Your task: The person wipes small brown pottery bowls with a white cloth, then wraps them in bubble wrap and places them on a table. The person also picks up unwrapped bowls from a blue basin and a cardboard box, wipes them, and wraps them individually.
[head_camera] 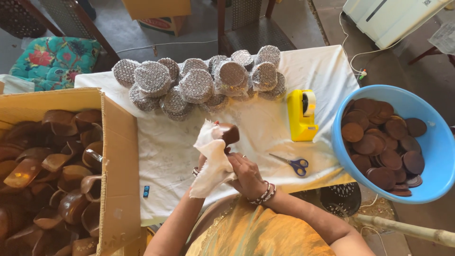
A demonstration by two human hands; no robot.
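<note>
At the middle of the white-covered table (265,128), both hands work one small brown wooden piece (229,133) wrapped partly in a white cloth (211,161). The right hand (247,174) is closed around the cloth's lower part; the left hand (203,163) is mostly hidden behind the cloth — its grip cannot be told. At twelve o'clock lies a heap of bubble-wrapped round packs (199,83). At two o'clock stands a yellow tape dispenser (302,115), with blue-handled scissors (293,163) at three. Farther at three sits a blue tub (438,142) of brown discs (384,142). At nine o'clock — a cardboard box (118,180) of brown wooden pieces.
</note>
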